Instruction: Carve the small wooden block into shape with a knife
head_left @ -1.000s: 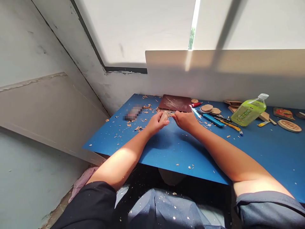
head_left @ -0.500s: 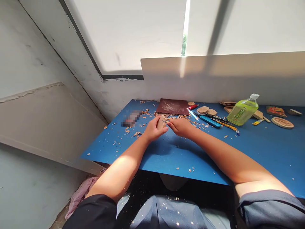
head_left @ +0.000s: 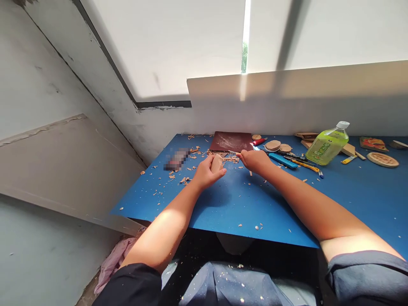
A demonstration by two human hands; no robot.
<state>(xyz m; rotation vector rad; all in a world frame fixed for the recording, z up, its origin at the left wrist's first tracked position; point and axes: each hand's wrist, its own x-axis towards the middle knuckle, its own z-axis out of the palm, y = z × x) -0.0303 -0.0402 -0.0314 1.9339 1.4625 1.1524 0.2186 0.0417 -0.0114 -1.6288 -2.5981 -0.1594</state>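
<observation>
My left hand (head_left: 206,173) grips a pale, rounded block of wood (head_left: 217,163) on the blue table (head_left: 229,212), with the fingers wrapped around its near side. My right hand (head_left: 254,160) is closed around a small carving knife (head_left: 232,152), and its thin blade pokes out to the left. The handle is mostly hidden in my fingers. The blade and the wood are a short distance apart. Wood shavings (head_left: 231,159) lie scattered around both hands.
Behind my hands lies a dark red sheet of sandpaper (head_left: 231,141). To the right are round wooden discs (head_left: 273,145), a blue utility knife (head_left: 282,160), a green bottle (head_left: 327,144) and a round carved plaque (head_left: 383,160). A blurred patch (head_left: 176,159) covers something on the left. A wall rises behind.
My right hand has moved rightward, away from the wood, taking the knife with it. The left hand still grips the block. The view has shifted slightly.
</observation>
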